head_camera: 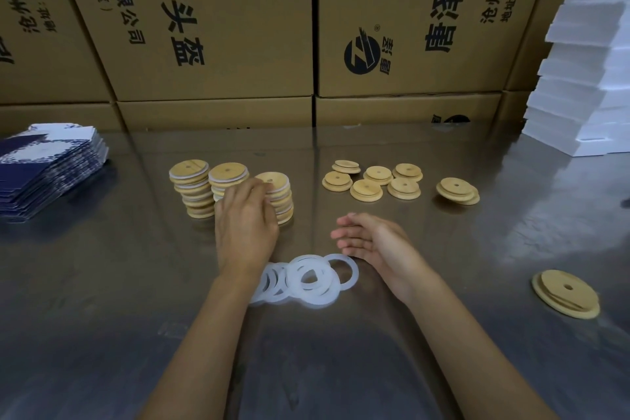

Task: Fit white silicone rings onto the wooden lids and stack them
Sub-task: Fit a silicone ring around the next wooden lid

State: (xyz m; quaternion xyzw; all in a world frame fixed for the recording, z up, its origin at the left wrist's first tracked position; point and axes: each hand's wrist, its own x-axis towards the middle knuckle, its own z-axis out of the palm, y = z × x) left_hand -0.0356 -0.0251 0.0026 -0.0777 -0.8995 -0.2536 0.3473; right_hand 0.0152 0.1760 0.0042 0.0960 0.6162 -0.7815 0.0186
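At the far left edge of the metal table [102,283] lies a slanting pile of blue-and-white printed packets [47,174], with bare tabletop open near it. Right of that stand three stacks of ringed wooden lids [201,191], upright and touching each other, flat faces up. The left hand [245,218] rests against the middle and right stacks, fingers curled on the top of the right one; whether it grips a lid I cannot tell. Just near of the hand, overlapping white silicone rings [306,278] lie flat in a row running left to right, between the two forearms. The right hand [371,239] hovers above the table's middle, empty, fingers straight and together, pointing left. Beyond it six bare lids [371,181] lie flat in a loose cluster, another pair [458,191] tilted just right of them. One lid [566,293] lies alone at near right. White foam blocks [586,78] tower at far right; cardboard boxes [218,20] wall the far edge.
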